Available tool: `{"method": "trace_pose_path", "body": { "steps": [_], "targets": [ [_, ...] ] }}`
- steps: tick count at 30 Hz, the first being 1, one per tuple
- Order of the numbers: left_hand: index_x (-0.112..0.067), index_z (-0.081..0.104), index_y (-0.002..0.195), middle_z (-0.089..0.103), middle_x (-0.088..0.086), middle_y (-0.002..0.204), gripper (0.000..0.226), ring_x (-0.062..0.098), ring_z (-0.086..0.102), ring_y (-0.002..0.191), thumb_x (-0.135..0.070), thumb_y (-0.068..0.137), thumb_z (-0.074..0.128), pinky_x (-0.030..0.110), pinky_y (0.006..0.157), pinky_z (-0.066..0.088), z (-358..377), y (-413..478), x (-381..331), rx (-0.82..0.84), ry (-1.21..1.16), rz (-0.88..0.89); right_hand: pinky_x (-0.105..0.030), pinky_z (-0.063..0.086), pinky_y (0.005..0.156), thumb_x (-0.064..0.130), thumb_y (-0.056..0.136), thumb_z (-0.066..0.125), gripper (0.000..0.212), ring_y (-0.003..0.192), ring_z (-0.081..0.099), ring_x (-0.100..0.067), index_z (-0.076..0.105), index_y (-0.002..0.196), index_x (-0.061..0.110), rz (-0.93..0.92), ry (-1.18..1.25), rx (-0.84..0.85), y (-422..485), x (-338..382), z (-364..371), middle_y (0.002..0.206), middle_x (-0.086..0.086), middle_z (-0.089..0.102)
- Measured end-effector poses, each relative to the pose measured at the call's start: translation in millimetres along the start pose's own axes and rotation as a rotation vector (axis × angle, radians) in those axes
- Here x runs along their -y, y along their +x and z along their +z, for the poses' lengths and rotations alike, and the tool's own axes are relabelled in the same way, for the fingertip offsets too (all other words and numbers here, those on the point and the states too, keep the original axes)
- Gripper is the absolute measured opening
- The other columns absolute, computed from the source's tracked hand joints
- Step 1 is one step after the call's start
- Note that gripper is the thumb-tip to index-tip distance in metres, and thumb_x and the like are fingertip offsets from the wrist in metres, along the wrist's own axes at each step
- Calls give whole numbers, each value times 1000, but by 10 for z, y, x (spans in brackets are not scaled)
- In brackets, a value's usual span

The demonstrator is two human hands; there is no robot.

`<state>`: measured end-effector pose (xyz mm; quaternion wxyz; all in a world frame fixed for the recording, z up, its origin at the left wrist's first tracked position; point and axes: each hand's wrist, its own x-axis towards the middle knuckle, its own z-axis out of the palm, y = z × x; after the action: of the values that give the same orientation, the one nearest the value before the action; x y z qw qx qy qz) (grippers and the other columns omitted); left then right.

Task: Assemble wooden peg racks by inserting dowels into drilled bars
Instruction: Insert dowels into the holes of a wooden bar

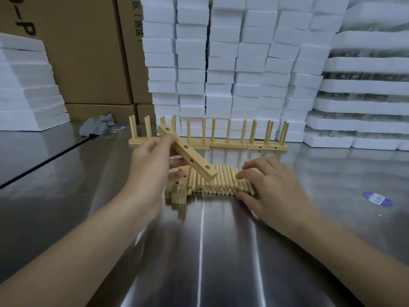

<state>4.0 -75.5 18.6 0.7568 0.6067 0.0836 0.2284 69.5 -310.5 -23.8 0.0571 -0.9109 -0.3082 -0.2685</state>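
Gripping a drilled bar (pixel 189 154), left hand (pixel 152 165); right hand (pixel 273 190) atop dowels (pixel 218 180), grip unclear beneath curled fingers.

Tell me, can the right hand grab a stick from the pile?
Probably yes: the right hand rests on the dowel pile, touching sticks; the left hand holds the drilled bar clear of it.

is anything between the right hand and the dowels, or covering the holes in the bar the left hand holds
Nothing visible. The right hand touches the dowels at the pile's right end. The bar in the left hand is held over the pile, its four holes empty and uncovered.
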Motion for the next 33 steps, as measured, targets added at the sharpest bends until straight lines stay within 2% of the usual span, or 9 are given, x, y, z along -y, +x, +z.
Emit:
{"method": "trace_pose_path", "body": {
  "steps": [9,13,16,18,20,25,27,31,33],
  "targets": [
    [-13,72,102,75,-5,75,22,14,76,76,-33,105,63,24,56,55,1,27,-6,-10,-32,-18,-32,37,94,34,93,74,13,117,55,-16,76,105,34,-30,32,-46,10,65,39,115,13,66],
    [-14,69,107,73,1,84,22,17,75,81,-34,106,61,26,60,58,-11,33,-4,-16,-51,-52,-38,44,91,32,98,69,13,108,62,-18,78,107,27,-31,19,-187,28,89,-75,109,11,72],
    [-9,62,106,62,7,82,22,16,70,64,-30,107,55,27,51,57,-33,35,-17,34,-147,-173,-31,52,84,30,99,70,10,97,67,-5,75,108,28,99,407,-442,24,120,-274,99,18,73],
    [-13,57,93,50,0,71,14,10,50,47,-24,101,59,21,39,43,-41,44,-30,133,-198,-254,-24,56,77,21,99,71,9,95,73,-10,73,107,27,197,850,-484,-6,184,-381,94,12,77],
    [-13,59,99,50,-3,70,14,7,38,46,-24,98,68,18,35,35,-30,50,-24,258,-163,-288,-23,58,74,14,100,69,12,93,75,-15,72,105,24,247,1110,-472,-55,251,-430,92,3,79],
    [-6,70,110,69,-4,79,33,2,41,44,-31,92,79,15,36,37,25,-13,58,479,-179,-263,-18,55,73,9,99,69,13,86,75,-16,72,105,20,289,1253,-436,-100,288,-395,92,-2,80],
    [-2,68,113,71,-4,76,32,3,43,43,-24,94,79,15,36,38,25,2,74,473,-176,-211,-18,55,73,8,98,70,15,88,76,-17,73,103,22,289,1252,-431,-93,285,-368,93,-2,80],
    [-7,74,112,79,8,101,31,4,45,47,-20,86,84,16,38,39,6,19,77,427,-107,-115,-32,61,72,9,95,74,19,93,74,-18,73,101,27,299,1228,-417,-99,267,-340,96,0,79],
    [-9,75,110,79,9,102,32,5,45,48,-21,82,87,17,37,39,22,-4,91,415,-65,-94,-36,61,70,13,91,79,18,93,72,-16,74,101,27,306,1200,-412,-100,255,-344,97,3,77]
  ]
}}
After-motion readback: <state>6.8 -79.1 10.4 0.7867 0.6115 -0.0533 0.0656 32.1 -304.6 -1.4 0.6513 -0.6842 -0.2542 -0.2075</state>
